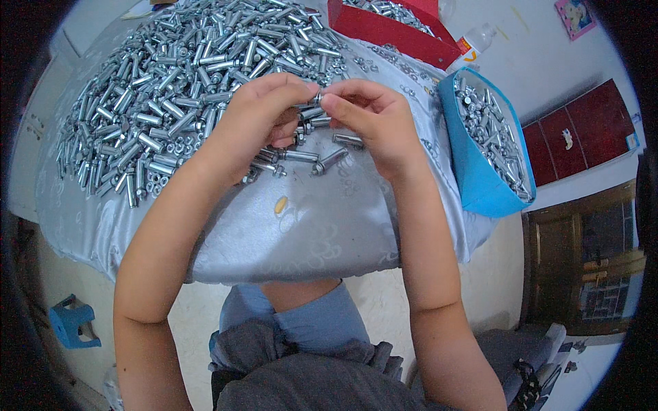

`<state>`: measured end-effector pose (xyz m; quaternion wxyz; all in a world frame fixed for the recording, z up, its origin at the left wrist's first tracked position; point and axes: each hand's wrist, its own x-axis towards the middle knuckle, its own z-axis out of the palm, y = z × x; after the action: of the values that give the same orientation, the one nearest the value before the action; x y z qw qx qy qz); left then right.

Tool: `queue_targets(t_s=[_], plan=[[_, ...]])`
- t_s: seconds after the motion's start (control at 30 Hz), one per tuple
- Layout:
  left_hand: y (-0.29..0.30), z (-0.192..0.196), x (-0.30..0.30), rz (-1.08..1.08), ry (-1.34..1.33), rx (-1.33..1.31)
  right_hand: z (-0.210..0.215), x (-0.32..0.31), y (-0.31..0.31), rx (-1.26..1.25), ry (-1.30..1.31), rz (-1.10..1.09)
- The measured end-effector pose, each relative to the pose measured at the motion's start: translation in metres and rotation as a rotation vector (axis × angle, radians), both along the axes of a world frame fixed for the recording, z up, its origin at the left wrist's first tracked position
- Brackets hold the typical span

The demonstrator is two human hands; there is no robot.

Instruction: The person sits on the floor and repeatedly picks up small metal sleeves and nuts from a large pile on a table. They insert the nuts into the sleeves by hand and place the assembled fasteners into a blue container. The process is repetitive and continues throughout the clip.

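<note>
Both hands meet over the near edge of a big heap of silver sleeve anchor bolts [185, 89]. My left hand [257, 116] is closed, thumb and forefinger pinching a small shiny metal fastener [317, 98]. From the other side, my right hand [373, 120] grips the same piece between thumb and forefinger. Fingertips cover most of it, so its exact kind is hidden. Just below the hands, a few loose anchor bolts [330, 162] lie on the silvery tablecloth [308, 243]. Small nuts [179, 146] are scattered along the heap's near side.
A blue fabric bin [480, 179] full of bolts stands at the table's right side. Behind it are a red box [391, 31] of metal parts and a clear bottle [480, 40]. A small yellow oval [280, 204] shows on the cloth. A blue stool [68, 322] stands on the floor, lower left.
</note>
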<state>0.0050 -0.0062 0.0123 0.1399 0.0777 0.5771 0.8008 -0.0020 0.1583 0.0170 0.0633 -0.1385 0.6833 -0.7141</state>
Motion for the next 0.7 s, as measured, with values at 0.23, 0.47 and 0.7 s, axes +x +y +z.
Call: queue_targets(t_s=[0.23,0.47,0.7], plan=[[0.000,-0.005,-0.003,0.015,-0.057,0.049,-0.013,-0.003,-0.005,0.133,0.359,-0.085],[-0.001,-0.003,-0.004,-0.042,-0.102,0.047,-0.016,-0.005,-0.004,0.217,0.508,-0.079],[0.004,-0.001,0.001,-0.056,-0.058,0.002,-0.014,-0.007,0.000,0.274,0.612,-0.115]])
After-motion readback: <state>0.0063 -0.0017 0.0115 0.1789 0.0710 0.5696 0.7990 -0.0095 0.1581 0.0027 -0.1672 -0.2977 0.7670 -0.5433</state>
